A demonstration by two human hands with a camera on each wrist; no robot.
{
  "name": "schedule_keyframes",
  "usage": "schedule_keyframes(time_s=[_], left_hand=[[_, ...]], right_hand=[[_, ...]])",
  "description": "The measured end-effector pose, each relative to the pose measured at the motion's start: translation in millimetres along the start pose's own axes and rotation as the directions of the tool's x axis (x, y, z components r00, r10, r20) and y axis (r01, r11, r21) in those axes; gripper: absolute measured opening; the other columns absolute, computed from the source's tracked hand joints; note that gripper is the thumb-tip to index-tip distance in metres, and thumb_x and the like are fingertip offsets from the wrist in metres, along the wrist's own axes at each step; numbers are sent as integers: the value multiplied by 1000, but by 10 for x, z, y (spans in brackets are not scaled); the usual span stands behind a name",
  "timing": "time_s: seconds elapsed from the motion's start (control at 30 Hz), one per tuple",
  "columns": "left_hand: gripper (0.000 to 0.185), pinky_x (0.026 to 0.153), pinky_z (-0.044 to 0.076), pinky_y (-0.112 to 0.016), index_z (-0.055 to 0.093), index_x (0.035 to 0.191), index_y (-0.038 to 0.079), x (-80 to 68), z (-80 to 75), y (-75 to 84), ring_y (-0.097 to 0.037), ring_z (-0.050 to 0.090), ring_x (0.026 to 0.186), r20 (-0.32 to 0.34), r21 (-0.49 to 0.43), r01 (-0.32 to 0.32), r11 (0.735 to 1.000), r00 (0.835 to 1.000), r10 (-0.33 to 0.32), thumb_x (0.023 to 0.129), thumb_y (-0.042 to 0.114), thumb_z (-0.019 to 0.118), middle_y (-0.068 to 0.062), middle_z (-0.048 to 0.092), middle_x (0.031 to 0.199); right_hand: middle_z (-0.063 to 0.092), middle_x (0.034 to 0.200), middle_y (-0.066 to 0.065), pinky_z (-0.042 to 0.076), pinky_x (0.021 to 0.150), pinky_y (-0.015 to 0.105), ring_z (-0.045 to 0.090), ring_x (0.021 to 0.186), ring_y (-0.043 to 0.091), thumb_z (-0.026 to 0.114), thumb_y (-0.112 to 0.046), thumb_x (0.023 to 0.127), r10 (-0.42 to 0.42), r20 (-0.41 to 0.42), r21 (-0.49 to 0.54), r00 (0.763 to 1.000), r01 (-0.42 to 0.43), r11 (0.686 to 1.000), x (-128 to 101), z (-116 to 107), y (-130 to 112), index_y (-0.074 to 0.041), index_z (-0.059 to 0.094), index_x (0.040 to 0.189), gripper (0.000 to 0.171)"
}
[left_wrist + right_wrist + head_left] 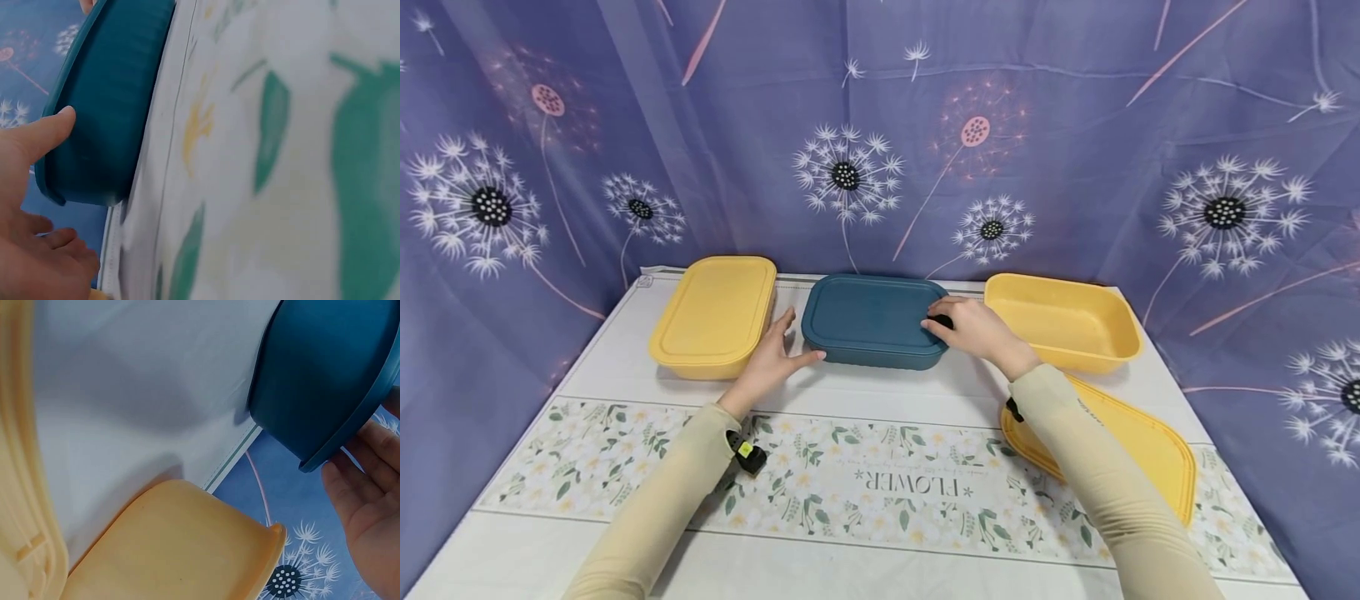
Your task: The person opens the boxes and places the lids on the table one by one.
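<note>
A blue lidded container stands at the back of the table between my hands. My left hand is beside its left end, fingers spread. In the left wrist view the thumb lies at the container's side by the lid rim. My right hand is over the right end of the lid, fingers bent. Between its thumb and fingers shows a small black object, mostly covered; I cannot tell its kind. From below, the right wrist view shows the fingers at the lid's rim.
A yellow lidded container stands to the left. On the right is an uncovered yellow container, with a loose yellow lid in front, partly under my right forearm. A flowered runner crosses the table; a purple curtain hangs behind.
</note>
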State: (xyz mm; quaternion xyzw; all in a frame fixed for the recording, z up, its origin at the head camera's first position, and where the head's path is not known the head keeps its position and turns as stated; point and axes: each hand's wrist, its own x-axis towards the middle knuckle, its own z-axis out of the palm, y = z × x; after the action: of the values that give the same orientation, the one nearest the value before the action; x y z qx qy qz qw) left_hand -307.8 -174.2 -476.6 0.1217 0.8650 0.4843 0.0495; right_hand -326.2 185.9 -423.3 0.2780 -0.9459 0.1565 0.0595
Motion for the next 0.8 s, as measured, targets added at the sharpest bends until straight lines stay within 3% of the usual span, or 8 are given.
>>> schedule_keyframes(time_s=[0.13,0.3,0.43,0.53,0.8], left_hand=[[113,118,31,-49,7,162,4,50,40,-22,-37,26,148,37,-46,46,998,998,-45,86,43,81,-17,16,166],[98,113,37,-45,21,161,9,107,114,-50,-31,39,141,46,-138,4,990,999,2,87,32,82,-15,37,158],[82,93,46,-41,37,155,14,127,176,-70,-28,52,116,66,-190,-16,982,997,29,88,29,81,-10,54,139],[78,89,48,-39,39,152,14,122,201,-58,-26,54,114,77,-203,-3,979,997,19,88,30,81,-9,55,137],[78,96,49,-41,38,153,12,121,216,-43,-27,54,124,68,-189,-2,982,998,15,89,26,80,-11,54,142]], right_hand=[[68,123,16,51,99,48,63,116,32,62,-33,102,4,-2,0,1000,-4,1000,-2,5,9,-2,72,120,38],[68,123,16,51,99,47,63,116,32,62,-33,102,-1,-4,1,1000,1,1000,-5,1,7,-1,72,120,38],[68,123,16,51,99,48,63,115,32,62,-34,102,-3,-2,5,1000,3,1000,0,2,5,-1,72,120,38],[68,123,17,51,99,48,63,115,32,62,-34,102,-3,-1,9,1000,3,1000,5,1,4,-1,72,120,39],[68,122,17,51,100,48,63,116,32,62,-34,102,-11,0,7,1000,11,1000,9,-16,16,-1,73,120,38]])
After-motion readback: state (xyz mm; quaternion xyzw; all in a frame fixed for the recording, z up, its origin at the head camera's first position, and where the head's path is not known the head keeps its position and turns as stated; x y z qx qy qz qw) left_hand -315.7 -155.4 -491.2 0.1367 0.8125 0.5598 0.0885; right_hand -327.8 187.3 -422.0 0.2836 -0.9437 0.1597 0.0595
